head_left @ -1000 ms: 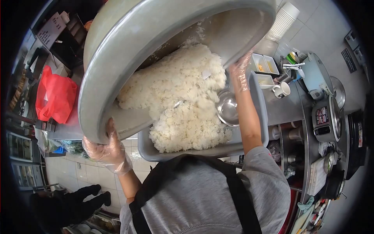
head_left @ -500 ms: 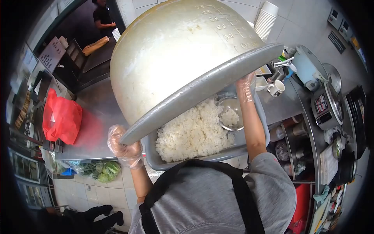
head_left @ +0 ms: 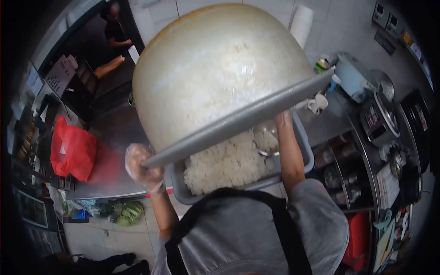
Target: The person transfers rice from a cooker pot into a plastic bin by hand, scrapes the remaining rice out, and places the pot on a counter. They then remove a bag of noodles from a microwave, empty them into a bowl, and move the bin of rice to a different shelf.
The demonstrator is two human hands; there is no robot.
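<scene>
A large metal rice-cooker pot [head_left: 215, 78] is held tilted, its outer wall toward me and its mouth facing down, over a grey tub [head_left: 308, 149]. Cooked rice [head_left: 224, 167] lies in the tub, with a metal bowl [head_left: 267, 147] holding some rice beside it. My left hand [head_left: 144, 168], in a clear plastic glove, is closed around the rim's left end. Under the right part of the rim, my right hand [head_left: 283, 120] holds up the pot; its fingers are mostly hidden behind it.
On the metal counter, a red plastic bag [head_left: 73, 149] stands at left. To the right are a white mug [head_left: 317, 103], a light-blue pot [head_left: 353, 75] and a rice cooker [head_left: 382, 114]. Stacked white containers [head_left: 301, 27] stand behind. Another person [head_left: 117, 32] is at the back left.
The pot has turned: its rim's right end is lower and the embossed marks no longer show. My right hand has gone further behind the rim; my left stays at its end.
</scene>
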